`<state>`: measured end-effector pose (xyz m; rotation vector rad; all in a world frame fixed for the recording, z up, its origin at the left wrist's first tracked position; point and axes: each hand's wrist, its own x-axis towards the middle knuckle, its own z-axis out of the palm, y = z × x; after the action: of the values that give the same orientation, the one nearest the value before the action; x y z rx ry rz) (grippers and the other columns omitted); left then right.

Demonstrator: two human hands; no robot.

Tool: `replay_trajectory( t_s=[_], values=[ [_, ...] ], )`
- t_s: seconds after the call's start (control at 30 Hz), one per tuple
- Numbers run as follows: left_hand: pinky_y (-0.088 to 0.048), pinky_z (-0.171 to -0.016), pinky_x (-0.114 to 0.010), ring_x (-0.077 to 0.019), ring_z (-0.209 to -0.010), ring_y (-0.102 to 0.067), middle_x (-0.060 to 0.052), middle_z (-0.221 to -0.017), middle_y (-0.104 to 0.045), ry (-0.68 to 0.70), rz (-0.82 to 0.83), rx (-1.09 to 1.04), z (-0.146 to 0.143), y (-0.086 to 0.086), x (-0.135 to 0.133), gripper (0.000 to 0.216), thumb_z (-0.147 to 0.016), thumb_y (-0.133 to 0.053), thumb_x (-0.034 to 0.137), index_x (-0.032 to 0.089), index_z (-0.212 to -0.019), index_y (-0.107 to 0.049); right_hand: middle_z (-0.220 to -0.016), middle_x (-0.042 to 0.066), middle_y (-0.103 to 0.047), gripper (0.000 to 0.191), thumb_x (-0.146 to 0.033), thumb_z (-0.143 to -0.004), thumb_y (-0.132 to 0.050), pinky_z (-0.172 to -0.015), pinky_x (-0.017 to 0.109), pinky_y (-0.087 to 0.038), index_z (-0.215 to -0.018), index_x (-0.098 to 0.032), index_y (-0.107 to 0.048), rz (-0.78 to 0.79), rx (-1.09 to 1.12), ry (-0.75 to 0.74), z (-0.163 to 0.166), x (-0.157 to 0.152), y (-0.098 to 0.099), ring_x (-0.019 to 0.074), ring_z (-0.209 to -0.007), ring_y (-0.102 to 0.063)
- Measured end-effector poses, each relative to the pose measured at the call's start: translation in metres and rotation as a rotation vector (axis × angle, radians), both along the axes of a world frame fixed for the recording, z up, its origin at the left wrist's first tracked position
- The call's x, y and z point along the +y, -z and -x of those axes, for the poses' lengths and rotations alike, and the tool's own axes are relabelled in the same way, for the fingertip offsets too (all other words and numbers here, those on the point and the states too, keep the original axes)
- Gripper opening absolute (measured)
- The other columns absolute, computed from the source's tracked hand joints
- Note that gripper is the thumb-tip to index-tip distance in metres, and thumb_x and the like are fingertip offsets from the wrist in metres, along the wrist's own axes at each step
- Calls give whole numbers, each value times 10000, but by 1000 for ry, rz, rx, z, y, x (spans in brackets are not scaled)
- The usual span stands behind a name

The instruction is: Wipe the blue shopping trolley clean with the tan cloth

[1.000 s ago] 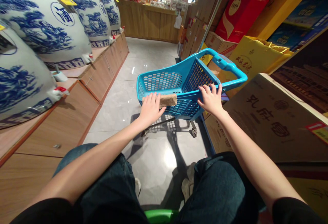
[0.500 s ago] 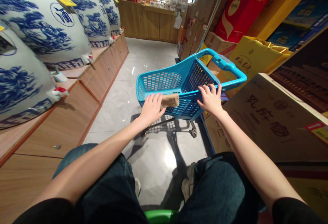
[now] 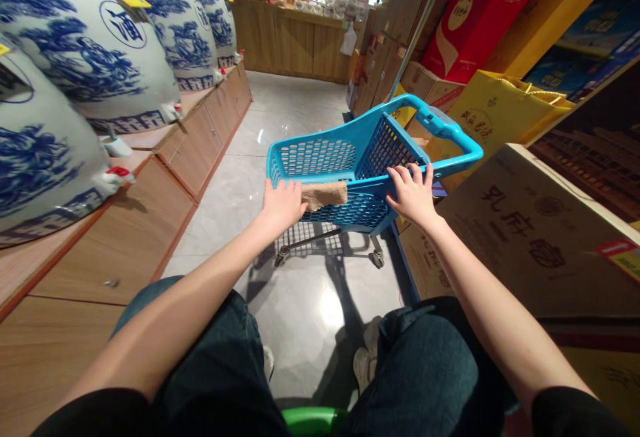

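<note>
A small blue plastic shopping cart stands on the grey floor in front of my knees. My left hand presses a brown cloth against the cart's near rim, fingers closed over one end of it. My right hand grips the same rim further right, below the cart's blue handle, with its fingers curled over the edge. The basket looks empty inside.
Large blue-and-white ceramic jars stand on a wooden counter at the left. Cardboard boxes, a yellow bag and red boxes line the right. The grey tiled aisle runs ahead to a wooden counter. A green seat shows between my legs.
My left hand has slid left along the cart's rim with the cloth, which now lies flatter on the edge. My right hand has stayed on the rim.
</note>
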<state>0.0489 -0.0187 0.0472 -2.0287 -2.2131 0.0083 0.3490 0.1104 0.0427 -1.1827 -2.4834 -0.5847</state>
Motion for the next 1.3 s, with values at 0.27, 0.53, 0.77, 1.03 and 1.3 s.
replay_trajectory(
  t_s=[0.27,0.53,0.77,1.03,1.3],
  values=[
    [-171,-1251,-632,-410,-1576,-248,-325,-1625,-345,-95,113,130,-2,-1,5,752,-966,-578,432,-65,-1513,-440,-1429,188,-595,615,-322,-905,-534,-1190,750,-117,-1482,-110,-515,-12,13,-10,1,1,2,438,-1363,-390],
    [-212,-1267,-565,-411,-1573,-264,-326,-1645,-302,-102,-40,21,3,4,6,798,-953,-577,398,-88,-1548,-362,-1433,185,-597,582,-318,-930,-511,-1197,738,-139,-1469,-100,-526,-7,7,1,2,-2,0,430,-1369,-401],
    [-205,-1291,-505,-335,-1609,-192,-204,-1714,-228,351,-133,-32,-8,30,5,781,-997,-516,416,37,-1630,-262,-1434,185,-598,586,-328,-933,-507,-1197,742,-139,-1472,-100,-520,4,2,15,3,-3,-1,431,-1375,-399],
    [-167,-1295,-522,-355,-1615,-156,-201,-1733,-123,181,40,6,-8,27,-6,920,-913,-648,341,62,-1655,-181,-1459,179,-587,594,-317,-936,-498,-1207,730,-132,-1492,-108,-508,13,0,-2,-1,-3,-2,427,-1397,-389],
    [-278,-1169,-654,-546,-1504,-315,-328,-1678,-212,-110,163,44,-19,4,-11,878,-948,-622,442,95,-1650,-226,-1465,178,-576,594,-328,-939,-499,-1208,726,-122,-1492,-111,-505,19,-6,16,1,-2,-1,428,-1398,-378]
  ],
)
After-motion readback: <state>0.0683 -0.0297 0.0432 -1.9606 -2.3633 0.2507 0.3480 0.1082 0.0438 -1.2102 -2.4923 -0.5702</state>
